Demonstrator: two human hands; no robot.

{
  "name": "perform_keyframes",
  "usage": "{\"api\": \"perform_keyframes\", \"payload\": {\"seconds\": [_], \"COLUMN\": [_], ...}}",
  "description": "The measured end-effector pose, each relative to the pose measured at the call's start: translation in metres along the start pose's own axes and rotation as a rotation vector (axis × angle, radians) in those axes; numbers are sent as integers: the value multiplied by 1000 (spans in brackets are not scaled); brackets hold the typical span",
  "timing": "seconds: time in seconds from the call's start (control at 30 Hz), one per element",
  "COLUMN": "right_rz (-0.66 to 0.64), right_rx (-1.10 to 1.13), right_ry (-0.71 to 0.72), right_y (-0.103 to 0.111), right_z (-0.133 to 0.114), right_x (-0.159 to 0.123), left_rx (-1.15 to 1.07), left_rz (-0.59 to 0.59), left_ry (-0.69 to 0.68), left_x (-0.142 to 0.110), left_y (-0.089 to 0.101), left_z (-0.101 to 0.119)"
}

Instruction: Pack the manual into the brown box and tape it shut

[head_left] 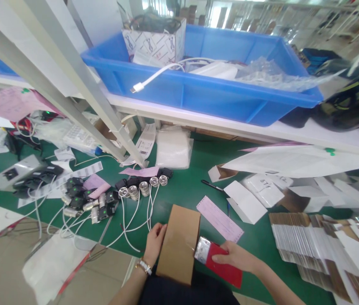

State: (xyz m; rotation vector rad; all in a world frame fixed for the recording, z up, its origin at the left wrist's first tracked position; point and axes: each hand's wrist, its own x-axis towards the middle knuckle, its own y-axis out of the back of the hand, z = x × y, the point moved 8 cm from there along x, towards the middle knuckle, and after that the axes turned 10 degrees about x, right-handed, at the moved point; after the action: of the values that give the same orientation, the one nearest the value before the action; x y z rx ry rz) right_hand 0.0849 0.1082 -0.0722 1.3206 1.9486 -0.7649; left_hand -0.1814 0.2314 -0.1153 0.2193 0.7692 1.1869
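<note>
A closed brown cardboard box (179, 243) stands in front of my body at the table's near edge. My left hand (156, 238) holds it against its left side, fingers bent at the upper left edge. In my right hand (226, 256) is a flat red object with a silver metal end (203, 250); my thumb lies on top of its red part. The silver end meets the box's right side or sits just beside it; I cannot tell which. A pink printed slip (220, 219) lies on the green table just beyond my right hand.
Black devices with white cables (144, 188) lie left of the box. White cartons (245, 201), a black pen (212, 185) and stacked flattened boxes (296, 237) lie to the right. A shelf with a blue bin (211, 95) spans the back, a white cable hanging over its rim.
</note>
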Motion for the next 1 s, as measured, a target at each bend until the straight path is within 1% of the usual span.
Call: {"api": "perform_keyframes", "payload": {"seconds": [0.07, 0.1, 0.17, 0.2, 0.23, 0.27, 0.3, 0.33, 0.37, 0.43, 0.47, 0.5, 0.53, 0.63, 0.7, 0.77, 0.9, 0.93, 1.0], "right_rz": [-12, -11, -10, -9, -6, 2, 11, 18, 20, 3, -12, -28, -41, -51, -45, -38, -46, -49, -48], "right_rx": [6, 5, 3, 4, 4, -3, -15, -24, -25, 3, 26, 50, 70, 114, 123, 122, 127, 121, 95], "right_ry": [9, 12, 11, 6, -3, -7, -2, 5, 13, 28, 31, 32, 32, 26, 26, 24, 17, 17, 14], "right_y": [-1, -1, 0, 0, 0, 1, 2, 2, 2, 0, -2, -3, -5, -4, -2, 2, 7, 9, 12], "right_z": [0, 0, 0, -1, -1, -2, -3, -6, -9, -17, -20, -24, -27, -30, -28, -24, -22, -23, -25], "right_x": [0, 0, -3, -5, -8, -10, -13, -15, -18, -24, -27, -30, -32, -37, -39, -40, -41, -42, -44], "left_rx": [16, 41, 110, 148, 190, 235, 284, 352, 430, 603, 671, 724, 767, 836, 841, 833, 855, 864, 884], "left_rz": [17, 40, 93, 128, 174, 226, 268, 299, 289, 120, 64, 40, 40, 86, 85, 70, 43, 11, -101], "left_ry": [8, 20, 25, 0, -47, -116, -203, -295, -386, -566, -601, -609, -595, -533, -526, -528, -555, -586, -690], "left_x": [1, 2, 1, -2, -7, -15, -25, -38, -50, -73, -81, -85, -87, -82, -79, -79, -80, -78, -75], "left_y": [1, 5, 17, 25, 32, 39, 44, 44, 38, 6, -10, -23, -34, -56, -64, -67, -61, -59, -60], "left_z": [-6, -11, -17, -15, -7, 5, 23, 44, 65, 103, 114, 122, 125, 124, 122, 123, 137, 143, 156]}}
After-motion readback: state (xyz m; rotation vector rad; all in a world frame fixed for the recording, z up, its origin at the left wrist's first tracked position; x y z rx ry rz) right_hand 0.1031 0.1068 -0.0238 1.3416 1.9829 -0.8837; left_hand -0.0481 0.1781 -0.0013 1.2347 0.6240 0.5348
